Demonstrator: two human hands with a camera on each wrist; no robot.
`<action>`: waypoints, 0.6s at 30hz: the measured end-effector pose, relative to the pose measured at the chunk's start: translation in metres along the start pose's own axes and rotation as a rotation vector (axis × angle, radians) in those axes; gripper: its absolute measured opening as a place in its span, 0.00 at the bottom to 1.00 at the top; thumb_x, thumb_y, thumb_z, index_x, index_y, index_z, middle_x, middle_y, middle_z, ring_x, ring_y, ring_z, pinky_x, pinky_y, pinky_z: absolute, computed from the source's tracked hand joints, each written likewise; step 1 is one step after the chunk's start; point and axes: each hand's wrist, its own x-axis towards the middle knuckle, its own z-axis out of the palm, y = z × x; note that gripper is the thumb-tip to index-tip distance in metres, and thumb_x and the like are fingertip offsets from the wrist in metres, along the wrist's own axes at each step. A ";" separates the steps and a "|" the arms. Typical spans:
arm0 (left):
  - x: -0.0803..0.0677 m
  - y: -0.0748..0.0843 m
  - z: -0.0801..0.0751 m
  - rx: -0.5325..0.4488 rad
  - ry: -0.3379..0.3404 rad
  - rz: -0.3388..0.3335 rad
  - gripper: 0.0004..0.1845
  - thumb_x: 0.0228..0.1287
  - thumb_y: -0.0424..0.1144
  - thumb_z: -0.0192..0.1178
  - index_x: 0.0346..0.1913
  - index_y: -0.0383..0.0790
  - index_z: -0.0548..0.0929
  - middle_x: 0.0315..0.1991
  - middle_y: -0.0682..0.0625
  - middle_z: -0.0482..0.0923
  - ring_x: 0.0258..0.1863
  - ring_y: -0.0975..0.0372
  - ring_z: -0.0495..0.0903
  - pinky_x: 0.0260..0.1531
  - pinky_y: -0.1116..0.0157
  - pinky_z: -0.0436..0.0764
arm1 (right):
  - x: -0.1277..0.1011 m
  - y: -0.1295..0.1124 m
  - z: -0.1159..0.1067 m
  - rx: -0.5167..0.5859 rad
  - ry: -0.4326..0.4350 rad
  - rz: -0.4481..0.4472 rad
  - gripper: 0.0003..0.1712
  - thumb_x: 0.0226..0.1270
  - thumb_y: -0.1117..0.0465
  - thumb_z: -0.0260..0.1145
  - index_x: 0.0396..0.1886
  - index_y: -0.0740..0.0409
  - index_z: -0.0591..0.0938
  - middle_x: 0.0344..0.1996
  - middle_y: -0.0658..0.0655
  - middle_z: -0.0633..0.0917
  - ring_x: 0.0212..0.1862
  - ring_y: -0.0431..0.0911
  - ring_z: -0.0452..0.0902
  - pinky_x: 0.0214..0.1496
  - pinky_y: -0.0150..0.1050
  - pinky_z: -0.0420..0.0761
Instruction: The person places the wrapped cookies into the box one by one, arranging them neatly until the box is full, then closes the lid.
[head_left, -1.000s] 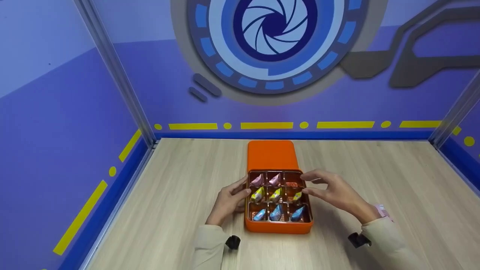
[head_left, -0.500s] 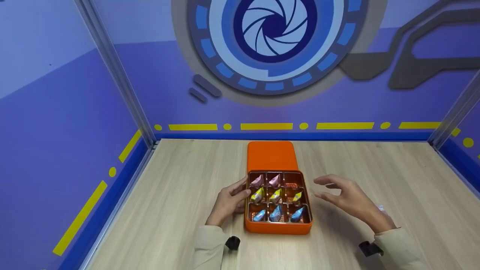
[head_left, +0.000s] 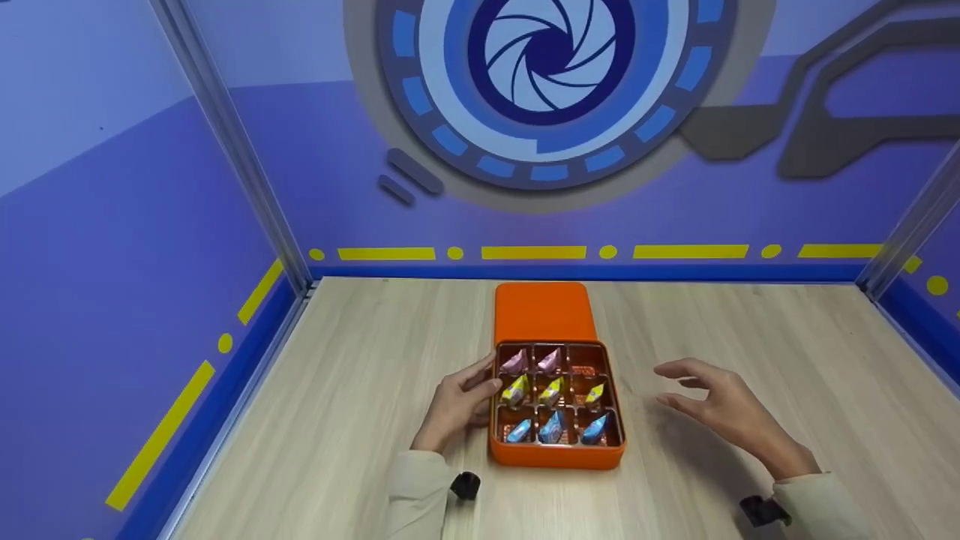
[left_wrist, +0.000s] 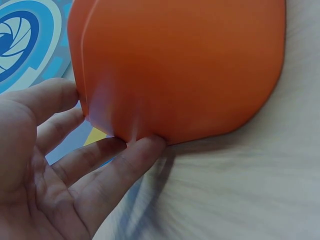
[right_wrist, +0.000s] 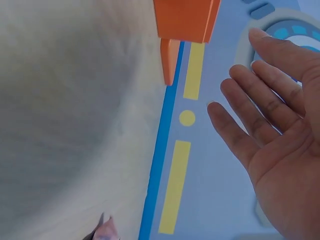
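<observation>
Your left hand (head_left: 455,401) rests against the left side of the orange box (head_left: 556,450), its straight fingers (left_wrist: 120,160) touching the wall near the base and gripping nothing. Your right hand (head_left: 724,405) hovers above the worktop (head_left: 750,337), off to the right of the box and apart from it, fingers (right_wrist: 240,135) spread and relaxed, holding nothing. The box sits near the middle of the worktop, a little toward the near edge. Its nine compartments hold two pink wrapped sweets (head_left: 531,361) in the far row, three yellow ones (head_left: 553,390) in the middle row and three blue ones (head_left: 553,427) in the near row. The far right compartment holds no wrapped sweet. The orange lid (head_left: 544,312) lies flat just behind the box, toward the far edge.
</observation>
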 end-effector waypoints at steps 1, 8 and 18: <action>0.000 0.000 0.000 -0.001 0.000 -0.001 0.30 0.77 0.41 0.67 0.78 0.47 0.75 0.74 0.31 0.70 0.53 0.52 0.87 0.36 0.55 0.90 | -0.001 0.002 -0.001 -0.002 -0.001 0.010 0.21 0.63 0.65 0.81 0.56 0.56 0.89 0.51 0.53 0.90 0.54 0.56 0.86 0.58 0.54 0.84; 0.000 0.002 0.001 -0.007 0.000 -0.013 0.30 0.77 0.42 0.67 0.78 0.49 0.75 0.73 0.35 0.72 0.45 0.54 0.89 0.34 0.54 0.90 | -0.012 0.013 -0.011 -0.039 0.025 0.027 0.22 0.62 0.67 0.81 0.56 0.56 0.89 0.50 0.55 0.90 0.54 0.55 0.86 0.57 0.54 0.84; -0.001 0.003 0.002 0.035 0.013 0.000 0.30 0.77 0.44 0.67 0.78 0.51 0.75 0.73 0.37 0.73 0.53 0.55 0.87 0.39 0.53 0.90 | -0.025 0.025 -0.024 -0.098 0.033 0.065 0.23 0.63 0.69 0.80 0.58 0.58 0.88 0.51 0.57 0.90 0.54 0.47 0.85 0.56 0.49 0.86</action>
